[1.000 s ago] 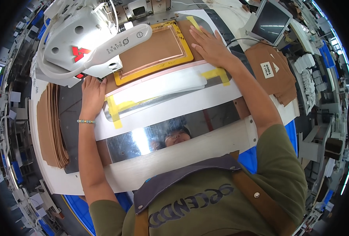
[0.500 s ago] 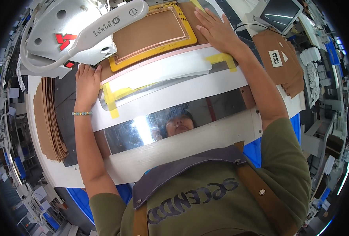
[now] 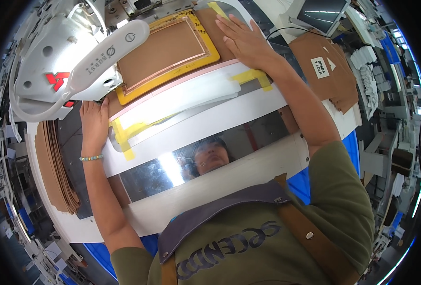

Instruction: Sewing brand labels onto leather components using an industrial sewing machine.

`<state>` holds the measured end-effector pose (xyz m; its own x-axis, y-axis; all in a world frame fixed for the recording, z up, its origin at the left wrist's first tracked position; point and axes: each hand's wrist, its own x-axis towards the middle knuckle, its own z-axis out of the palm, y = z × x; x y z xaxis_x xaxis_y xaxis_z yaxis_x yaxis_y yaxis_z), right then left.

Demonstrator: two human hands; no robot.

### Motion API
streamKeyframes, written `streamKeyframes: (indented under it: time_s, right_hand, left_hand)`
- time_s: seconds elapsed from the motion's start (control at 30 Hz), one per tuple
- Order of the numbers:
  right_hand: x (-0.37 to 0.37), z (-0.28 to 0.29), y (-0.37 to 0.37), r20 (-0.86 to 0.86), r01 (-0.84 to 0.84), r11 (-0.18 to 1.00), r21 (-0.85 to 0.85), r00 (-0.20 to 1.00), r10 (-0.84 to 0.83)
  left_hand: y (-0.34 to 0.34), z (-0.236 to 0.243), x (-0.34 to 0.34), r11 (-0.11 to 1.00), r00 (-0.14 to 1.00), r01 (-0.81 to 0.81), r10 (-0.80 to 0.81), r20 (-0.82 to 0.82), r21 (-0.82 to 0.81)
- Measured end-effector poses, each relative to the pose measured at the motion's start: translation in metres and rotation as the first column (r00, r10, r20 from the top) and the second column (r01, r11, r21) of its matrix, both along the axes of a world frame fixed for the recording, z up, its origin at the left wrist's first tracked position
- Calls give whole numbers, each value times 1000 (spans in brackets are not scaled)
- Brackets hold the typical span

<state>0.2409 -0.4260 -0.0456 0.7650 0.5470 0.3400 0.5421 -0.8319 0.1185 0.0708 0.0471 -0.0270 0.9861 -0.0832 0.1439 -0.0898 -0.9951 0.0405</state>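
Observation:
A brown, card-like sheet lies on the work surface. On it rests a yellow rectangular frame with a copper-coloured inner border; brown material shows inside. My right hand lies flat with its fingers spread, on the right end of the brown sheet. My left hand lies at the sheet's left end, fingers stretched out, their tips close to the white sewing machine. A pale lamp on the machine hangs over the frame's left side. Neither hand grips anything.
Stacked brown pieces stand at the left, and more brown pieces lie right of my forearm. Yellow tape holds a white strip in front of the frame. A shiny reflective panel runs along the near edge. A screen stands far right.
The whole view has shifted, so the machine and table sit lower and further left in the picture. Both hands keep about the same places on the brown sheet.

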Motion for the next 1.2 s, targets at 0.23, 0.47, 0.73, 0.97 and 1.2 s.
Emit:
streamKeyframes:
  time_s: [0.23, 0.47, 0.73, 0.97, 1.2]
  right_hand:
    - [-4, 8, 4, -34, 78, 987, -142, 996, -84]
    - [-4, 10, 4, -57, 75, 990, -121, 995, -83]
    - [0, 23, -5, 3, -7, 987, 161, 1000, 7]
    - [-14, 129, -84, 42, 17, 680, 733, 997, -70]
    - [-86, 153, -154, -450, 643, 756, 124, 715, -535]
  left_hand:
    - [1, 1, 1, 997, 999, 32, -30, -33, 75]
    - [3, 2, 2, 1000, 999, 10, -11, -35, -30]
    - [-3, 3, -2, 992, 999, 26, -22, 28, -120]
    - [15, -16, 1, 845, 968, 33, 106, 228, -534]
    - [36, -13, 9, 892, 931, 40, 131, 341, -451]
